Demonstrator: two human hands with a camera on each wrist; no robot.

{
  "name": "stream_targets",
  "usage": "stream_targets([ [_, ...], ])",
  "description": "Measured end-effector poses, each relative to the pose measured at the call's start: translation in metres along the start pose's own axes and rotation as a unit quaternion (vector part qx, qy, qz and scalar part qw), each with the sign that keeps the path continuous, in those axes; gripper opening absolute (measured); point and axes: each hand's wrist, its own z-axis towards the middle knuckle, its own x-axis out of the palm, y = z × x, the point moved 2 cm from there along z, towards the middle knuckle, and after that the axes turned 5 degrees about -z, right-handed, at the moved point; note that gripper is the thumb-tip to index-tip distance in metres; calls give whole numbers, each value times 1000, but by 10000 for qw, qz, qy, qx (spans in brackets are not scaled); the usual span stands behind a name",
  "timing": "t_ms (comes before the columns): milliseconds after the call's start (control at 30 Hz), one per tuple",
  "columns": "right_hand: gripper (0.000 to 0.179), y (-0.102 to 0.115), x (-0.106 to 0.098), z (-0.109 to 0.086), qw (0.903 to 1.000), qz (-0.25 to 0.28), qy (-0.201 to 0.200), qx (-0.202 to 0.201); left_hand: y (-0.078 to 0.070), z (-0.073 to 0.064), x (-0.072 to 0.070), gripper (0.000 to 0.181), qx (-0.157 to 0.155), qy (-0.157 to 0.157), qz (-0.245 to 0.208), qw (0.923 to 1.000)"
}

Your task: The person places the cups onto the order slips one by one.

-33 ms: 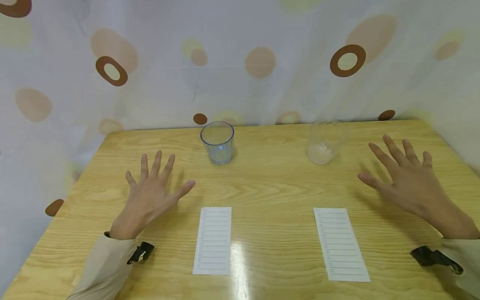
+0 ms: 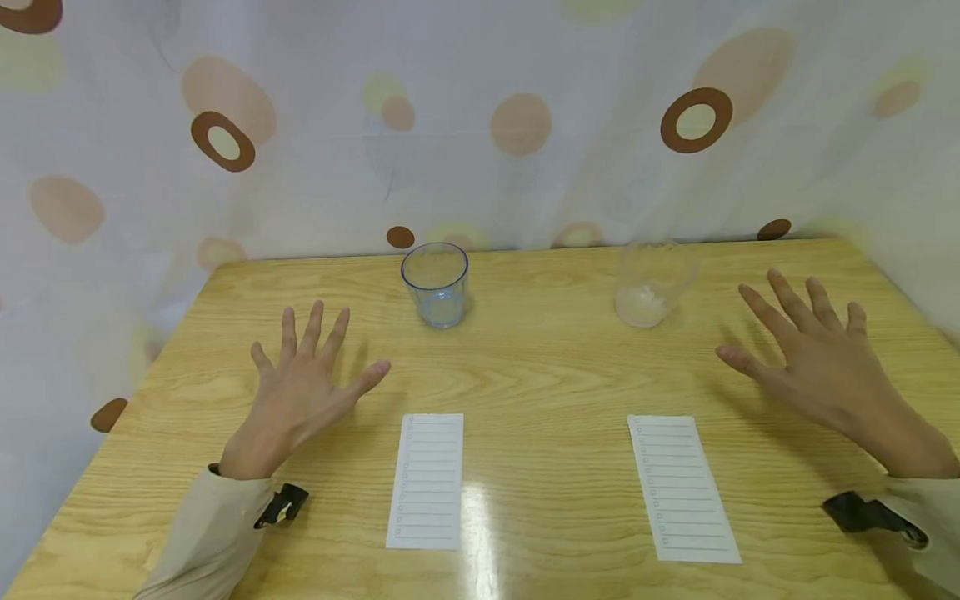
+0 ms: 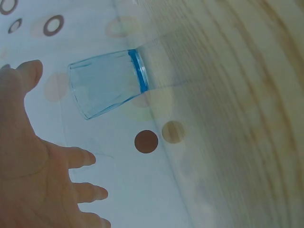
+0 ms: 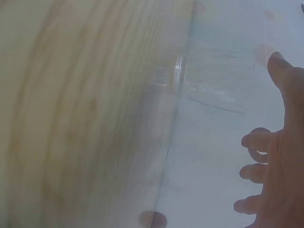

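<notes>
A bluish transparent cup (image 2: 441, 304) with a dark blue rim stands upright near the table's back edge, left of the middle. To its right stands a colourless clear cup (image 2: 642, 302), also upright. My left hand (image 2: 300, 387) is held with fingers spread, left of and nearer than the bluish cup, touching neither cup. Fingers apart, my right hand (image 2: 825, 367) stays to the right of the clear cup and holds nothing. The left wrist view has the bluish cup (image 3: 107, 83) beyond the thumb; the right wrist view has the clear cup (image 4: 216, 83) faintly.
Two white lined paper strips (image 2: 426, 483) lie on the wooden table (image 2: 540, 375), the right strip (image 2: 684, 492) slightly slanted. Behind the table hangs a pale curtain (image 2: 450, 167) with brown and beige spots. Black straps (image 2: 281, 506) show at both sleeves.
</notes>
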Motion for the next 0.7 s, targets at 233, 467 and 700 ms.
stream_targets([
  [233, 83, 4, -3, 0, 9999, 122, -77, -42, -1, -2, -4, 95, -7, -28, -37, 10000],
  [467, 86, 82, -15, -10, 9899, 1202, -135, -746, -17, 21, -22, 100, 268, -330, -879, 9952],
  [700, 87, 189, -9, -23, 9718, 1540, 479, -1720, -33, 55, -34, 99, 490, -659, -1848, 9793],
])
